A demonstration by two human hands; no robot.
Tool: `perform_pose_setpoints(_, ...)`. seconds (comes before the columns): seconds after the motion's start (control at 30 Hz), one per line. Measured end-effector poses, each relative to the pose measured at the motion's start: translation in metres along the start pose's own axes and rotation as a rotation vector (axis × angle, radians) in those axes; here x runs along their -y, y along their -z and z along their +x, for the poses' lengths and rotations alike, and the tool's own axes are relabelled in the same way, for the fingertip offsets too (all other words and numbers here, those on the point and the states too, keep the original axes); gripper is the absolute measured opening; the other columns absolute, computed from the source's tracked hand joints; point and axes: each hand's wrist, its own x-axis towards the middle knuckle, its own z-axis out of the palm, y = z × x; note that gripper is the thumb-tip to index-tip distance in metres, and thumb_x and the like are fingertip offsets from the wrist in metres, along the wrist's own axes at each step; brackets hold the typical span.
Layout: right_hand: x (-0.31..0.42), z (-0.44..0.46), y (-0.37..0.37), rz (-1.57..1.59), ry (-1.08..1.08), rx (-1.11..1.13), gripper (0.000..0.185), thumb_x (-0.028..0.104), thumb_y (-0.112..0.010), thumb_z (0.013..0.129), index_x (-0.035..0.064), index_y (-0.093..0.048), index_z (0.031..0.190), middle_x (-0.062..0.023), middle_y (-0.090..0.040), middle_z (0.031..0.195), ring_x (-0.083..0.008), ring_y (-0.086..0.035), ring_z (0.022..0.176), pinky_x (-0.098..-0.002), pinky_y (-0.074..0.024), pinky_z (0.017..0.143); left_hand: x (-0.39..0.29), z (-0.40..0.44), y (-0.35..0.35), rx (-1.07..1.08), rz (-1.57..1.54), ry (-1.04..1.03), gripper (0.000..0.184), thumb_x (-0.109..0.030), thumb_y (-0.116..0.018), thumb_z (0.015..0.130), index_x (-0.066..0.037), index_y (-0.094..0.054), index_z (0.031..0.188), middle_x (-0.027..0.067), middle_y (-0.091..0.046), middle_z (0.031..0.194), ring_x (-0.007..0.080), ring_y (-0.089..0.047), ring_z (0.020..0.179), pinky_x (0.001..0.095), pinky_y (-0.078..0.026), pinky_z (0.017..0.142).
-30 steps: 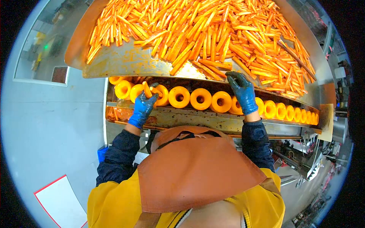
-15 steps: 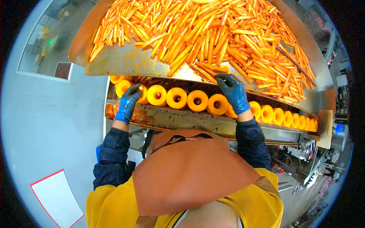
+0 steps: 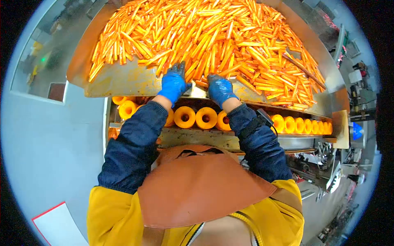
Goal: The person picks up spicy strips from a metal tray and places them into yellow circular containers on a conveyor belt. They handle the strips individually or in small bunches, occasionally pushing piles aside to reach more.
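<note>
My left hand [image 3: 174, 84], in a blue glove with dark, wet fingertips, reaches over the near edge of a metal tray [image 3: 123, 80]. Its fingers stretch forward onto a heap of glossy orange sticks [image 3: 213, 33], the thumb held apart to the right. Close beside it, my right hand [image 3: 220, 88], gloved alike, has its fingers bent and drawn together at the heap's front edge; what lies under them is hidden. A few sticks lie between the two hands.
Below the tray edge runs a row of yellow ring-ended cylinders [image 3: 184, 117] in a metal trough [image 3: 197, 136]. A long dark brown stick [image 3: 304, 70] lies on the heap at right. A tan board [image 3: 341, 129] stands at the trough's right end.
Both hands have moved from the yellow cylinders and tray edge up to the heap's front, the left going right and forward, the right going left. The view has shifted slightly.
</note>
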Motion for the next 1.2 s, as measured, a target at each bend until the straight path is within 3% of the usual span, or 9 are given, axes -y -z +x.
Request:
perform_pose_setpoints(0.33,-0.016,-0.017,0.012,-0.067,-0.013,0.092,0.023,0.018,-0.055,0.078,0.0103,-0.064,0.098,-0.0187,-0.064,0.096,-0.0343,-0.063,0.088,-0.0428,-0.0518,0.075,0.029,0.051,0.006,0.539,-0.248,0.127,0.045,-0.043,-0.061,0.076,-0.005,-0.063,0.101,0.0212,-0.064,0.1,0.0321,-0.064,0.092,0.0424,-0.051,0.078)
perform_pose_setpoints(0.37,-0.014,-0.017,0.02,-0.081,-0.001,0.146,0.023,0.017,-0.054,0.078,0.0094,-0.065,0.097,-0.0178,-0.064,0.097,-0.0339,-0.064,0.087,-0.0429,-0.0518,0.075,0.038,0.061,0.012,0.885,-0.323,0.147,0.046,-0.046,-0.062,0.073,-0.005,-0.066,0.093,0.022,-0.065,0.097,0.0312,-0.065,0.09,0.041,-0.051,0.077)
perform_pose_setpoints(0.47,-0.029,-0.015,0.008,-0.072,-0.091,0.076,0.024,0.02,-0.056,0.077,0.0096,-0.065,0.096,-0.0177,-0.064,0.099,-0.0336,-0.064,0.088,-0.0429,-0.0514,0.077,0.077,0.029,0.029,0.75,-0.917,0.141,0.031,-0.03,-0.056,0.08,-0.006,-0.066,0.097,0.0143,-0.066,0.094,0.0255,-0.062,0.086,0.0345,-0.048,0.079)
perform_pose_setpoints(0.57,-0.024,-0.036,0.023,0.082,-0.168,-0.049,0.04,0.029,-0.064,0.074,0.0058,-0.06,0.106,-0.021,-0.062,0.103,-0.0348,-0.06,0.097,-0.0426,-0.0482,0.084,0.126,0.004,-0.006,0.346,-0.866,-0.376,0.025,-0.021,-0.049,0.087,-0.005,-0.065,0.097,0.006,-0.065,0.091,0.017,-0.059,0.082,0.0298,-0.047,0.077)
perform_pose_setpoints(0.67,-0.038,-0.044,0.008,0.176,-0.099,-0.219,0.048,0.023,-0.067,0.072,0.0007,-0.056,0.113,-0.0198,-0.063,0.103,-0.0293,-0.062,0.095,-0.0379,-0.0491,0.083,0.123,-0.028,0.026,0.562,-1.42,0.323,0.026,-0.026,-0.057,0.084,-0.005,-0.065,0.096,0.0055,-0.064,0.089,0.0132,-0.059,0.078,0.0274,-0.048,0.071)
perform_pose_setpoints(0.87,0.037,-0.087,-0.001,1.685,-0.168,-0.117,0.027,0.007,-0.064,0.08,0.0043,-0.06,0.106,-0.0018,-0.063,0.093,-0.0136,-0.059,0.084,-0.0268,-0.0475,0.075,0.104,-0.073,0.074,0.155,-1.71,0.767,0.031,-0.027,-0.059,0.083,-0.006,-0.061,0.106,0.0037,-0.064,0.092,0.0138,-0.059,0.081,0.0278,-0.049,0.071)
perform_pose_setpoints(1.0,0.083,-0.073,-0.04,1.78,-0.201,0.101,0.017,0.011,-0.066,0.08,0.0048,-0.064,0.096,0.0,-0.063,0.085,-0.0116,-0.057,0.078,-0.0273,-0.0467,0.07,0.111,-0.095,0.079,0.105,-1.789,0.763,0.032,-0.025,-0.057,0.084,-0.006,-0.06,0.11,0.0053,-0.064,0.098,0.0155,-0.06,0.087,0.0286,-0.048,0.079)
perform_pose_setpoints(1.13,0.092,-0.062,-0.083,1.645,-0.109,0.18,0.014,0.011,-0.065,0.082,0.0044,-0.064,0.094,0.0006,-0.063,0.083,-0.0096,-0.055,0.074,-0.0279,-0.0468,0.066,0.107,-0.138,0.098,-0.046,-1.162,0.37,0.027,-0.024,-0.054,0.086,-0.007,-0.061,0.107,0.007,-0.063,0.098,0.0165,-0.06,0.088,0.0295,-0.048,0.081)
perform_pose_setpoints(1.2,0.088,-0.07,-0.08,1.45,-0.277,0.095,0.012,0.01,-0.063,0.083,0.0034,-0.065,0.094,-0.002,-0.064,0.083,-0.0096,-0.057,0.073,-0.0277,-0.0477,0.065,0.104,-0.147,0.106,0.054,-1.635,0.848,0.025,-0.022,-0.059,0.083,-0.006,-0.063,0.102,0.0068,-0.062,0.092,0.0175,-0.06,0.088,0.0307,-0.049,0.079)
